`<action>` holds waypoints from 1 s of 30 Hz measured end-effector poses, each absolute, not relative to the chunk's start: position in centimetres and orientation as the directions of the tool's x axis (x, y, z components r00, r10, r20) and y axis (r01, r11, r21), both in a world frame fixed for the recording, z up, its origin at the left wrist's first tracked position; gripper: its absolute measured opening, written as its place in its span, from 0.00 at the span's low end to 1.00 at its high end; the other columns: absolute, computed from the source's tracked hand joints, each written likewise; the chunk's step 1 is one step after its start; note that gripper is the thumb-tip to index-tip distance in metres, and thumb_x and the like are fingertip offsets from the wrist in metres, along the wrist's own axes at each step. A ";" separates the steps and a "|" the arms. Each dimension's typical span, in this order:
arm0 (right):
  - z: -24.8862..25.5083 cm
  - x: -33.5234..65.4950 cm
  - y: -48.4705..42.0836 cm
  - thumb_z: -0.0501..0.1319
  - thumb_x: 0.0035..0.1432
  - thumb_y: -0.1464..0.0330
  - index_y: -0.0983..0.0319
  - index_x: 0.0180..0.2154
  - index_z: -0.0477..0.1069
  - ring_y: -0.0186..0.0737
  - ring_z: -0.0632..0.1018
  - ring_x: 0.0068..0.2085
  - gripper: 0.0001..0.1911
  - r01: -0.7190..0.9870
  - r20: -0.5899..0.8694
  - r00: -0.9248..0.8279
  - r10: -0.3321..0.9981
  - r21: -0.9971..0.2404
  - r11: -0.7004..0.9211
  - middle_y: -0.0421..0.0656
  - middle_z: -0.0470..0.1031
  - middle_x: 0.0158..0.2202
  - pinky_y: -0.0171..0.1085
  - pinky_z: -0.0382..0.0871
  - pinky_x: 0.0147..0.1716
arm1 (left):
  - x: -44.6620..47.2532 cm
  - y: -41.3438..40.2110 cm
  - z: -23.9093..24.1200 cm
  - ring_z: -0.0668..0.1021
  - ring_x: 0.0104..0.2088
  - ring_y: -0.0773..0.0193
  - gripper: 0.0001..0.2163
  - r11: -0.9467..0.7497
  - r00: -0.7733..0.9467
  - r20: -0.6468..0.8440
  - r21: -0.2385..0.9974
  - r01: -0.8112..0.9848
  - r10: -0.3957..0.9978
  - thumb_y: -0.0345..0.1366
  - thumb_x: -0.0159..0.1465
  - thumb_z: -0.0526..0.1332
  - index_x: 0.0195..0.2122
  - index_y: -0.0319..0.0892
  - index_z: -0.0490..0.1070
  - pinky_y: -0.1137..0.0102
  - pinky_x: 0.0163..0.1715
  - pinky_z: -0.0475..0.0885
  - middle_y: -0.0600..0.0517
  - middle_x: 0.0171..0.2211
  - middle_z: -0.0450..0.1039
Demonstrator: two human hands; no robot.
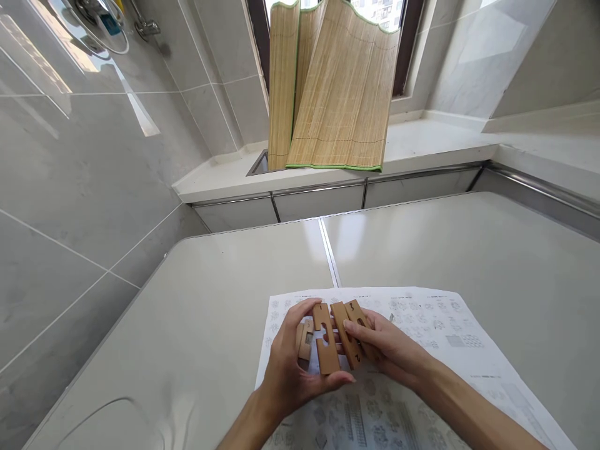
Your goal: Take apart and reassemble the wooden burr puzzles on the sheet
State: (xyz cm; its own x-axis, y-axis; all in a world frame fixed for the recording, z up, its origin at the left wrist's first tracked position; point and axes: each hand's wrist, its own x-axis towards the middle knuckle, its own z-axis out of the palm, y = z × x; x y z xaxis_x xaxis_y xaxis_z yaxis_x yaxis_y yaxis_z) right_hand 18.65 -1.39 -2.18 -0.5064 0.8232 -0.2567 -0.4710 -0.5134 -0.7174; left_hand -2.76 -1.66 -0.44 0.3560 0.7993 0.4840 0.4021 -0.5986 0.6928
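Note:
My left hand (285, 370) is closed around a notched wooden puzzle piece (329, 359), its long side between thumb and fingers; a small 1 is marked on its upper end. Lighter wooden pieces (306, 342) sit behind it, near the left palm; whether the hand holds them or they lie on the sheet, I cannot tell. In my right hand (396, 347) are two more wooden puzzle pieces: one marked 2 (344, 330) under the thumb, and another notched one (357, 311) beside it with a mark I cannot read surely. The two hands' pieces are close together, fingertips partly hidden behind them.
A large printed sheet (469, 350) with many small diagrams lies under both hands on a glossy pale table (234, 312). A thin metal seam (329, 250) crosses the tabletop. Beyond it, a bamboo mat (342, 94) leans at the window ledge (422, 140).

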 end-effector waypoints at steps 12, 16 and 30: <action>-1.8 18.3 -1.0 0.62 0.68 0.49 0.61 0.48 0.75 0.40 0.83 0.34 0.22 -0.567 -0.336 -0.421 0.842 -0.628 -0.534 0.49 0.82 0.44 0.31 0.76 0.21 | -2.4 -1.5 0.4 0.82 0.44 0.52 0.42 0.003 0.180 0.026 0.988 -0.157 0.983 0.57 0.56 0.73 0.67 0.50 0.61 0.57 0.45 0.79 0.36 0.67 0.65; -1.5 18.4 -1.0 0.65 0.68 0.55 0.64 0.45 0.78 0.40 0.84 0.39 0.17 -0.601 -0.286 -0.440 0.851 -0.611 -0.515 0.48 0.82 0.42 0.35 0.81 0.38 | -2.6 -1.3 0.7 0.79 0.42 0.59 0.33 0.213 0.225 -0.143 0.921 -0.327 0.964 0.46 0.59 0.74 0.64 0.48 0.69 0.59 0.48 0.76 0.39 0.65 0.68; -2.2 18.6 -1.3 0.60 0.66 0.44 0.61 0.37 0.68 0.26 0.63 0.08 0.26 -0.393 -0.250 -0.518 0.818 -0.780 -0.487 0.35 0.74 0.19 0.26 0.49 0.06 | -1.7 -2.3 0.5 0.52 0.14 0.77 0.23 0.407 0.529 -0.281 0.903 -0.138 0.801 0.56 0.65 0.67 0.47 0.47 0.59 0.78 0.17 0.49 0.68 0.18 0.54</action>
State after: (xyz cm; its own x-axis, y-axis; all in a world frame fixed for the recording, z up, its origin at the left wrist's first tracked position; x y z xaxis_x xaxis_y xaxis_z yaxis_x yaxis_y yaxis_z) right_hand 18.64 -1.33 -2.23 -0.5177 0.8183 -0.2498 -0.3931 -0.4869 -0.7800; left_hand -1.69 -2.31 0.52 0.5292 0.8008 -0.2805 -0.1380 0.4074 0.9028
